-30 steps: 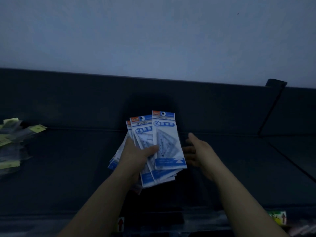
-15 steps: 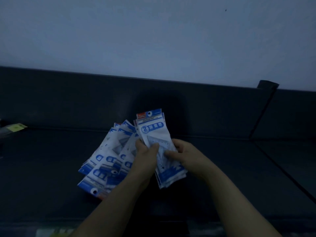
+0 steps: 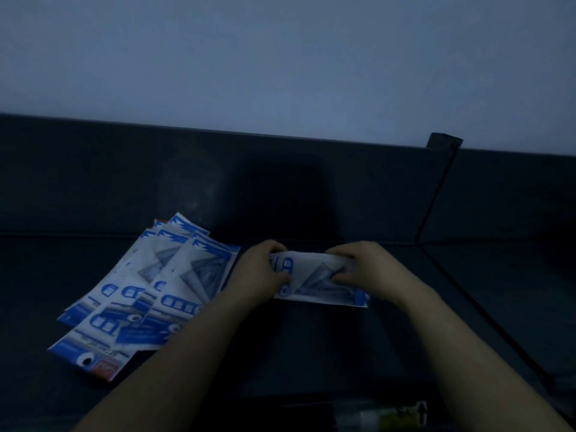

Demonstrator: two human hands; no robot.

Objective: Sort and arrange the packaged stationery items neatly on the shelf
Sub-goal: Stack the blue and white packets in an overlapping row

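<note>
On the left part of the dark shelf [image 3: 311,353] lies a fanned pile of packets [image 3: 149,291], blue and white, overlapping each other. The pile reaches from close to the back edge of the shelf toward its front edge, and the nearest packet shows a red corner. The printed text is too blurred to read.

Just to the right of the pile is the left hand [image 3: 261,272]. Its fingers are curled and pressed together, and it grips the left end of a small stack of packets [image 3: 314,282] of the same kind, with the thumb on the side facing the camera. This stack is turned sideways, its long side lying level, in the middle of the shelf near the back edge. If its lower edge touches the shelf or hangs just above it, I cannot tell.

The right hand [image 3: 364,266] holds the right part of the same stack. Its fingers are curled over the top edge and close together, pinching the packets; the right end of the stack sticks out beyond this hand.

Behind all this rises the dark back panel [image 3: 93,182], and above it a pale wall [image 3: 280,57]. Further right a dark post [image 3: 444,141] stands at the top of the panel, and a thin dark seam [image 3: 483,313] runs across the shelf toward the front right corner. At the front edge, low on the right, a small label [image 3: 420,411] shows an arrow.
</note>
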